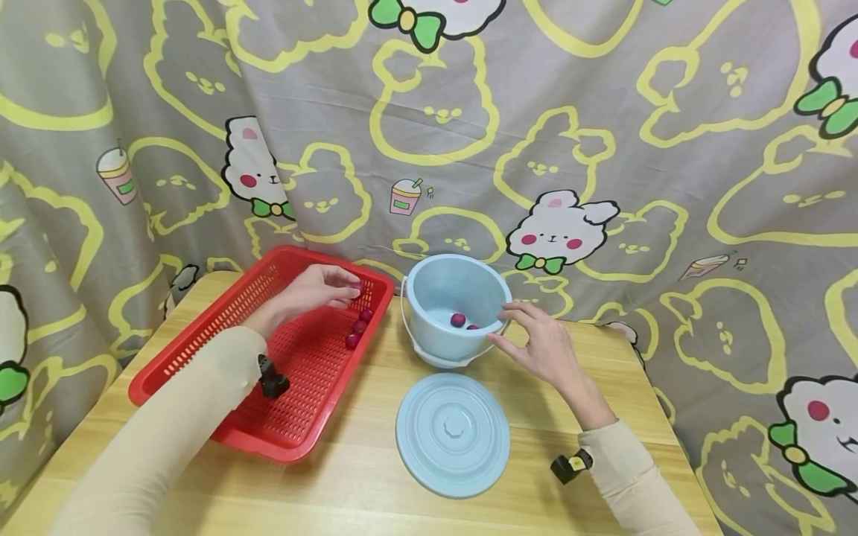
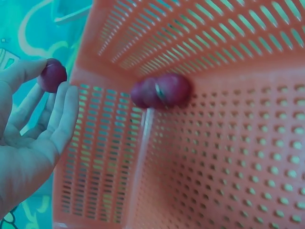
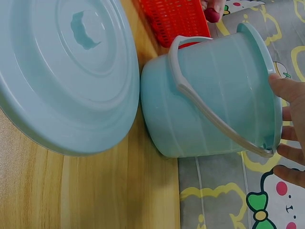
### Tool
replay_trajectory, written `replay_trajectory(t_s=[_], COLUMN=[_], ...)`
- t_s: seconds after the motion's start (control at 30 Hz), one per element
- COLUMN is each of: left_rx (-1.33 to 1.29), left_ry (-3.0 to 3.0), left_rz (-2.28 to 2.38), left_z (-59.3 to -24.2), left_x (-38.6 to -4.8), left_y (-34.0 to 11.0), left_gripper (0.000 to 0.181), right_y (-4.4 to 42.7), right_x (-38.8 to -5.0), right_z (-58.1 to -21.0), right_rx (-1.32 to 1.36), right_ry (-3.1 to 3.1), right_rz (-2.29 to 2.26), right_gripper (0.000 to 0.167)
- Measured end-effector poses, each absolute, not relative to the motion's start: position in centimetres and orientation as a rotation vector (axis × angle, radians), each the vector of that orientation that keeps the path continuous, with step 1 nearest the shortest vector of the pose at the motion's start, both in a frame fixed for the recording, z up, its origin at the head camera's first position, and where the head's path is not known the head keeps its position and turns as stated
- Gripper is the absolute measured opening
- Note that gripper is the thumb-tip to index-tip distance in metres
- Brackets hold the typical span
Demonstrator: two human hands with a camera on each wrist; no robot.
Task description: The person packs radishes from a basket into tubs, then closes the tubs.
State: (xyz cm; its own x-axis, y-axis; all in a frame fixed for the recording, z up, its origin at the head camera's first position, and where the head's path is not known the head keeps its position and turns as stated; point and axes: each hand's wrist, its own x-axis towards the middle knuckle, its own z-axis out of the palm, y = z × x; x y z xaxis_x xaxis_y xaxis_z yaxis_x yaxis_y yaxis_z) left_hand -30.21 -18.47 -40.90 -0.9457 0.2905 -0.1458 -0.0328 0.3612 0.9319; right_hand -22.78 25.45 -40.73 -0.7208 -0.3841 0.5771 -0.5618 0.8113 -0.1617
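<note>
My left hand (image 1: 311, 289) pinches a dark red plum (image 2: 53, 76) between thumb and fingers, above the far end of the red basket (image 1: 295, 444). Several more plums (image 1: 360, 327) sit in a row inside it against the right wall; the left wrist view shows plums (image 2: 174, 89) close together there. My right hand (image 1: 543, 346) touches the right side of the rim of a light blue bucket (image 1: 429, 320), fingers spread and fairly straight. Inside the bucket lie a plum (image 1: 458, 319) and part of another, the near wall hiding the rest.
A round light blue lid (image 1: 453, 435) lies on the wooden table (image 1: 348, 484) in front of the bucket. The bucket's white handle (image 3: 209, 112) hangs down at its side. Behind the table hangs a grey patterned curtain (image 1: 322, 112).
</note>
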Motion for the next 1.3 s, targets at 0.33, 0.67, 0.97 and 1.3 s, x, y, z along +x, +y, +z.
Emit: replay_trajectory(t_s=[0.33,0.67,0.97,1.3], left_rx=[0.292,0.339,0.375,0.43], left_ry=[2.364,2.353,2.316,2.296], left_rz=[1.632,1.657,1.677,1.676], left_z=[-39.0,-37.3,-35.7,-34.5], left_x=[-30.3,-30.3,-30.0,-29.9], left_y=[-16.2,-13.8,-11.8,-9.8], left_gripper=[0.039,0.038,0.035,0.031], right_y=[25.5,25.4,25.4,25.5], right_x=[-22.8,-22.8,-22.8,-22.9], right_z=[-40.7,-40.6,-40.6,-40.8], right_rx=[0.691,0.692,0.687,0.698], right_ry=[-2.48,-2.486,-2.487,-2.469], right_rz=[0.444,0.444,0.447,0.445], right_gripper=[0.041,0.042,0.042,0.041])
